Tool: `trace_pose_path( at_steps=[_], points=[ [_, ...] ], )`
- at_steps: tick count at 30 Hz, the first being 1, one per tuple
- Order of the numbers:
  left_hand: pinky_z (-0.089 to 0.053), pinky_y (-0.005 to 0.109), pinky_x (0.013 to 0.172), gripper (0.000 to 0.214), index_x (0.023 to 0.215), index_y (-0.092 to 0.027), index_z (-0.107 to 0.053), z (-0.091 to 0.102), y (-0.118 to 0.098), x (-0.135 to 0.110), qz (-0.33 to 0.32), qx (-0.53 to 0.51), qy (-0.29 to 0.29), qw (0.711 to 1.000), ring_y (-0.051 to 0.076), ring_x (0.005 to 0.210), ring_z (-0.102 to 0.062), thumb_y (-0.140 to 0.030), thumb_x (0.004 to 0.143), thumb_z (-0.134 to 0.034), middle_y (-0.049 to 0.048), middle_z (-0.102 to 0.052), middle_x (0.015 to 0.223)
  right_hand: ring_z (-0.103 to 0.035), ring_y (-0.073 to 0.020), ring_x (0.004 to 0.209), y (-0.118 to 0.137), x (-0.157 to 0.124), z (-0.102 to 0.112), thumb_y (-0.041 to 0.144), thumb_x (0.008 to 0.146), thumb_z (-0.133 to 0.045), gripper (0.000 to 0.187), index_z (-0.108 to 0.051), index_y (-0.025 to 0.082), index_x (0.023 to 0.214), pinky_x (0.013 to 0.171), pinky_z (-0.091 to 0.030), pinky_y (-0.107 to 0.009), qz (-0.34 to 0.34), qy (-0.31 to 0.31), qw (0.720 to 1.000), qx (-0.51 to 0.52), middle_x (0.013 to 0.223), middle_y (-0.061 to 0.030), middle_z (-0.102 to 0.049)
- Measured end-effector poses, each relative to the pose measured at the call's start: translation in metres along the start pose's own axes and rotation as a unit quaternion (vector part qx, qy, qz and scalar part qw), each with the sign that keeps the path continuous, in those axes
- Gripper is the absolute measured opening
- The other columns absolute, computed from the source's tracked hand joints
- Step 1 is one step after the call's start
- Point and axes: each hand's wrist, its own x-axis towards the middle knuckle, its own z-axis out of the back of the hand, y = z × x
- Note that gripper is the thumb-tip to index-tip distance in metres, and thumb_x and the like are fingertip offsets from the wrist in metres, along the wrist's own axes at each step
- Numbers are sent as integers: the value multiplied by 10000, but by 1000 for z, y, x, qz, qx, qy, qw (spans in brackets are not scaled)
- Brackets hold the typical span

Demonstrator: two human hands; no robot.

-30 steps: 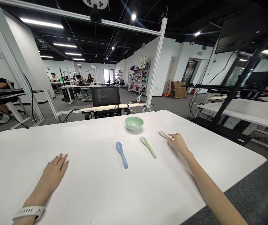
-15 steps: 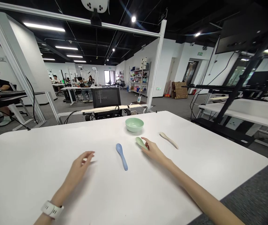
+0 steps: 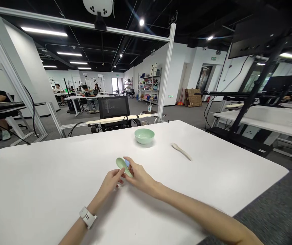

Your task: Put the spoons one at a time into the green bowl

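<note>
A light green spoon [image 3: 121, 163] is up off the table, its bowl pointing away from me. My right hand [image 3: 140, 175] is closed round its handle from the right. From the left, my left hand [image 3: 112, 182], with a white watch on the wrist, pinches the same spoon near the middle with thumb and fingertips. Behind the right fingers a bit of the blue spoon [image 3: 127, 163] shows; the rest of it is hidden by my hands. Farther back stands a green bowl [image 3: 144, 136]. A beige spoon [image 3: 182, 151] lies to the right of the bowl.
The white table [image 3: 46, 177] has its far edge just behind the bowl. Beyond it stand a metal frame [image 3: 168, 68] and a black office chair [image 3: 114, 108]. Several people sit at desks in the background. A monitor stand [image 3: 250, 95] is off to the right.
My right hand has lifted the green spoon and brought it left and nearer, over the blue spoon. My left hand has moved right and now grips the green spoon too.
</note>
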Motion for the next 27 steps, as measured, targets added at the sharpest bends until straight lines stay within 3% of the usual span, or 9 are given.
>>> trace_pose_path(
  at_steps=[4,7,11,15,18,22,27],
  points=[
    [-467,330,667,633,797,-212,-659,6,7,7,-9,26,-19,999,238,794,-691,-824,687,-535,91,-746,867,-604,-175,768,0,-4,-1,323,983,-622,636,-408,206,1570,725,-497,-318,17,30,999,-19,931,-9,-614],
    [-464,348,687,623,763,-225,-629,14,13,14,-15,63,-55,996,246,788,-685,-823,696,-469,94,-751,893,-650,-233,938,-4,-5,0,389,1027,-568,583,-434,178,1554,856,-539,-391,10,-6,995,-95,1149,-113,-640],
    [-451,369,728,552,687,-242,-587,21,18,19,-1,135,-92,987,257,779,-682,-760,773,-417,82,-747,835,-644,-319,1127,-18,-2,-1,265,1013,-548,554,-443,121,1537,998,-500,-476,-47,-42,975,-211,1295,-216,-630],
    [-431,367,733,453,662,-247,-576,11,10,19,21,209,-99,973,251,770,-690,-590,892,-390,64,-758,807,-681,-279,1029,-27,2,-2,171,985,-508,512,-477,145,1496,907,-499,-378,-58,-20,981,-186,1157,-158,-710],
    [-412,356,727,405,664,-246,-579,-4,0,23,23,259,-97,961,239,780,-694,-449,938,-363,60,-770,813,-670,-222,865,-31,1,11,130,954,-489,526,-485,157,1479,806,-480,-316,-60,-37,987,-145,983,-80,-713],
    [-405,350,731,366,720,-232,-622,-21,-8,34,15,311,-90,946,245,844,-717,-338,955,-362,87,-795,885,-612,-198,740,-47,-9,47,198,963,-485,525,-483,151,1486,730,-460,-308,-80,-78,983,-145,833,-15,-639],
    [-434,356,791,385,867,-190,-705,-35,-9,50,19,361,-90,928,274,967,-745,-314,981,-358,153,-820,1034,-579,-194,716,-79,-29,90,277,948,-494,537,-496,177,1476,715,-452,-315,-95,-123,972,-179,795,18,-591]
  ],
)
